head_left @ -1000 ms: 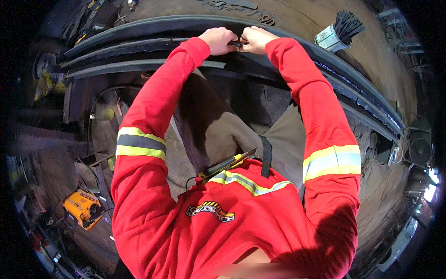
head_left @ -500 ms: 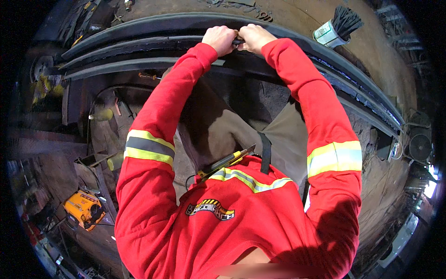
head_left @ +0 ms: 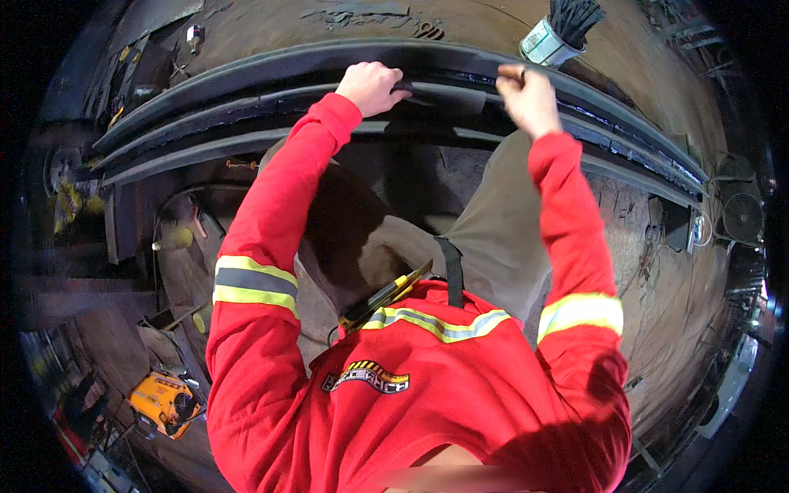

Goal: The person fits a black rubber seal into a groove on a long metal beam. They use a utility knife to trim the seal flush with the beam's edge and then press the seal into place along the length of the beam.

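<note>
One long, dark, ridged metal beam (head_left: 444, 57) spans twelve o'clock, partly masked by left hand (head_left: 371, 88) and right hand (head_left: 530, 99). Left grip curled at beam, right blurred; whether either pinches anything cannot be told. Can (head_left: 547, 45) of dark rods (head_left: 574, 20), one o'clock; orange machine (head_left: 163, 403), eight.

The left arm (head_left: 275, 214) and right arm (head_left: 571, 218) reach forward, the hands well apart. The left hand (head_left: 372, 87) shows its back, fingers (head_left: 386, 74) curled under, thumb (head_left: 400, 95) pointing rightward. The right hand (head_left: 528, 100) is slightly blurred, fingers bent and angled up and leftward; whether they meet its thumb is unclear.
</note>
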{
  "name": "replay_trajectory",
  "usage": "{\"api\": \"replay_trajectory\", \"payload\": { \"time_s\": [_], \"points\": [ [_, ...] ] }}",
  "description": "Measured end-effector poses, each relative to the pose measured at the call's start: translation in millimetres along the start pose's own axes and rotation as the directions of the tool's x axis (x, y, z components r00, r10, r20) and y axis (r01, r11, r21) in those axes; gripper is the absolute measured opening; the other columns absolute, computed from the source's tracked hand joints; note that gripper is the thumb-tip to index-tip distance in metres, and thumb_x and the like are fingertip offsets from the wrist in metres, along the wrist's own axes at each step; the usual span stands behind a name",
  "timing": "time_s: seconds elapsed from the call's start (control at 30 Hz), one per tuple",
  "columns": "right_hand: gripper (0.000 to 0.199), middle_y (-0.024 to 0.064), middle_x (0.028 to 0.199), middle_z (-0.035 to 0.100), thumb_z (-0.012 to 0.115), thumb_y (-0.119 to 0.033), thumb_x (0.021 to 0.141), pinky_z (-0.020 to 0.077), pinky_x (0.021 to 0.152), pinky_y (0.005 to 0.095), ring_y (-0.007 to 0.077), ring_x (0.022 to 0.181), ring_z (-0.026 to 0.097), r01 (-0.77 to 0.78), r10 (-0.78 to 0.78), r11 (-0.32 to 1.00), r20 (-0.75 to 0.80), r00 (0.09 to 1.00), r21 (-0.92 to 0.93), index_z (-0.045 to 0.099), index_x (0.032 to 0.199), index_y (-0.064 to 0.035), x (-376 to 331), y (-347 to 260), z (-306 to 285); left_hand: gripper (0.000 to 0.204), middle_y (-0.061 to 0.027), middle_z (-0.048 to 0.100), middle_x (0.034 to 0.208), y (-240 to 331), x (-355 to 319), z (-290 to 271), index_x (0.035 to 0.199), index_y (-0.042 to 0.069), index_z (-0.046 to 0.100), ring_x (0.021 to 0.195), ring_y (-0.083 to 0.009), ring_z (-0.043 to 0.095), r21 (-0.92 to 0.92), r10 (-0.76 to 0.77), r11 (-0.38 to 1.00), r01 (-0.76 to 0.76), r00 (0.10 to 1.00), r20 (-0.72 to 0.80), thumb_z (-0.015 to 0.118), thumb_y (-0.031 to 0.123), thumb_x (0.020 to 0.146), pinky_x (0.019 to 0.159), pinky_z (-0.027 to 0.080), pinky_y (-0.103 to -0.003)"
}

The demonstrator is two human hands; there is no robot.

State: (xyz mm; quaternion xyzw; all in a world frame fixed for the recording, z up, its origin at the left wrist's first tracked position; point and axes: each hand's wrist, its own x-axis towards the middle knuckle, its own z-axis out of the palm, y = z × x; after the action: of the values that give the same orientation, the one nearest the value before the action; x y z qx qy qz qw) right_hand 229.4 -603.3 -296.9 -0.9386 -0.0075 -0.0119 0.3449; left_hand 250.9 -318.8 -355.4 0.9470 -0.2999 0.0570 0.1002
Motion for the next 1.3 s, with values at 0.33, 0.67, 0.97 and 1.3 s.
{"api": "replay_trajectory", "payload": {
  "time_s": [0.33, 0.67, 0.97, 1.3],
  "points": [
    [0.039, 0.0088, 0.092, 0.071, 0.076, -0.003, 0.077, 0.0527, 0.072, 0.0262, 0.0115, 0.078, 0.066, -0.225, 0.370, 0.779, -0.140, 0.918, 0.585, 0.064, 0.113, -0.0051, -38, 16, 75, 0.032, -0.0229, 0.067, 0.082, 22, 34, -9, 0.096, 0.004, 0.072, 0.080, -0.0420, 0.064, -0.206, 0.148, 0.972, -0.109, 0.971, 0.187, 0.057, 0.032, 0.093, 0.076, 0.050, -0.050],
    [0.034, -0.0016, 0.070, 0.060, 0.078, -0.003, 0.075, 0.0473, 0.064, 0.0249, 0.0072, 0.064, 0.052, -0.225, 0.341, 0.846, -0.166, 0.925, 0.483, 0.074, 0.108, -0.0113, -30, 28, 84, 0.037, -0.0244, 0.065, 0.082, 11, 49, -21, 0.095, 0.000, 0.070, 0.079, -0.0410, 0.063, -0.410, 0.108, 0.911, 0.040, 0.938, 0.330, 0.059, 0.035, 0.093, 0.072, 0.049, -0.046],
    [0.030, 0.0005, 0.069, 0.062, 0.076, -0.002, 0.078, 0.0471, 0.062, 0.0259, 0.0083, 0.061, 0.053, -0.254, 0.355, 0.841, -0.132, 0.926, 0.477, 0.073, 0.106, -0.0103, -33, 13, 69, 0.049, -0.0219, 0.062, 0.072, 18, 61, -16, 0.081, 0.000, 0.069, 0.071, -0.0384, 0.062, -0.364, 0.160, 0.931, -0.044, 0.942, 0.296, 0.060, 0.047, 0.091, 0.067, 0.048, -0.044],
    [0.030, 0.0023, 0.070, 0.062, 0.072, 0.000, 0.079, 0.0483, 0.063, 0.0274, 0.0092, 0.063, 0.055, -0.241, 0.325, 0.877, -0.143, 0.935, 0.416, 0.073, 0.106, -0.0118, -36, 13, 74, 0.056, -0.0213, 0.061, 0.068, 38, 67, -1, 0.068, 0.003, 0.066, 0.071, -0.0400, 0.062, -0.148, 0.084, 0.988, -0.054, 0.975, 0.205, 0.061, 0.055, 0.085, 0.066, 0.048, -0.048]
  ]
}}
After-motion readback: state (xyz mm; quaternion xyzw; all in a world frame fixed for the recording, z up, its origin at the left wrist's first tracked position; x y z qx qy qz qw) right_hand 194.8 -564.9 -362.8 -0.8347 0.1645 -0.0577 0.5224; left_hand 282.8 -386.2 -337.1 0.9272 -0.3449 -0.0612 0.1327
